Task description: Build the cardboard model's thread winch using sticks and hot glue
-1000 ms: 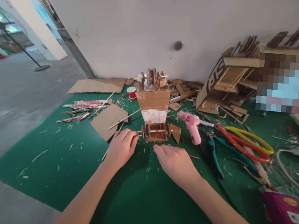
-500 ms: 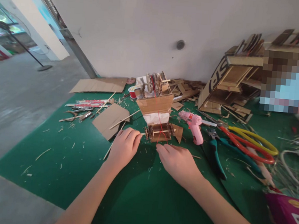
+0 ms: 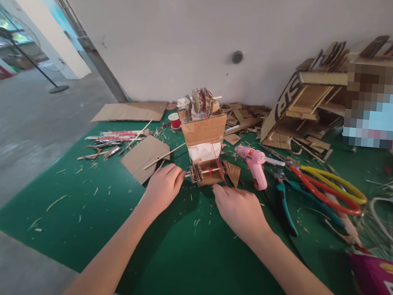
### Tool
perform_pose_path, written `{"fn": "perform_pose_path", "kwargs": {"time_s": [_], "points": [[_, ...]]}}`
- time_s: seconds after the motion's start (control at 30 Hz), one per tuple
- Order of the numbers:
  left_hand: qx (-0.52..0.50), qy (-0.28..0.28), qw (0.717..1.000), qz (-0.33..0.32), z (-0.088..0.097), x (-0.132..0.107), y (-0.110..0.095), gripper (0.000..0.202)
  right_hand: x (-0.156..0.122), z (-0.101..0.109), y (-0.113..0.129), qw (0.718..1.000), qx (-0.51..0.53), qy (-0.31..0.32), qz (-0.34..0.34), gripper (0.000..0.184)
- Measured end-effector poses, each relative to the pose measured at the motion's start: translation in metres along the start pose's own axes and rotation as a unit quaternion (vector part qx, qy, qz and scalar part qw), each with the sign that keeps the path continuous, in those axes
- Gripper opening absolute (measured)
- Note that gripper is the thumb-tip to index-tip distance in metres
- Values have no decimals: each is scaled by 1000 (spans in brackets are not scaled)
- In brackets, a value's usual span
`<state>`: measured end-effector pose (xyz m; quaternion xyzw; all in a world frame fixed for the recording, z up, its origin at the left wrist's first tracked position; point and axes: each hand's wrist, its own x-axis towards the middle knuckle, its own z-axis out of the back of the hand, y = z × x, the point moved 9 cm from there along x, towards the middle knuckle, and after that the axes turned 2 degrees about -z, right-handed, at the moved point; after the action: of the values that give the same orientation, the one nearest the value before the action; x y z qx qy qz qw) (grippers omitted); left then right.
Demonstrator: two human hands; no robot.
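Observation:
A cardboard model (image 3: 202,134) with rollers of stacked cardboard discs at its top and near end stands between my hands on the green table (image 3: 99,231). My left hand (image 3: 163,186) is closed in a pinch on the left end of the wooden stick (image 3: 187,175) that runs through the near roller. From the upper roller a red thread (image 3: 213,150) slants down past the right side of the near one. Its lower end is pinched in the fingers of my right hand (image 3: 239,208), just in front of the model. The fingertips of both hands are partly hidden.
Right of the model lie a pink glue gun (image 3: 255,164), teal-handled pliers (image 3: 284,208) and a tool with red and yellow handles (image 3: 330,187). Cardboard scraps (image 3: 243,119) and a red spool (image 3: 174,120) sit behind. A person (image 3: 385,109) is at the far right.
The model has turned and shifted slightly left at its top. My right hand has moved a little right and up, drawing the thread toward the near roller's right end.

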<state>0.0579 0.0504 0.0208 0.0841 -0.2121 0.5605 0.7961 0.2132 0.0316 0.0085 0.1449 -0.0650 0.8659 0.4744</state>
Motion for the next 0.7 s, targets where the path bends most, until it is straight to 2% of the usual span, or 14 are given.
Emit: {"fn": "perform_pose_path", "kwargs": {"time_s": [0.17,0.33,0.7], "points": [[-60,-3,998,18,-2,-5,6,14,-2,5,-4,999,-23,-48,-5,17],[-76,-19,997,4,-1,-9,5,14,-2,5,-3,998,-25,-60,-7,19],[6,-21,999,-36,3,-11,-6,8,-1,7,-7,996,-33,-81,-25,20]]}}
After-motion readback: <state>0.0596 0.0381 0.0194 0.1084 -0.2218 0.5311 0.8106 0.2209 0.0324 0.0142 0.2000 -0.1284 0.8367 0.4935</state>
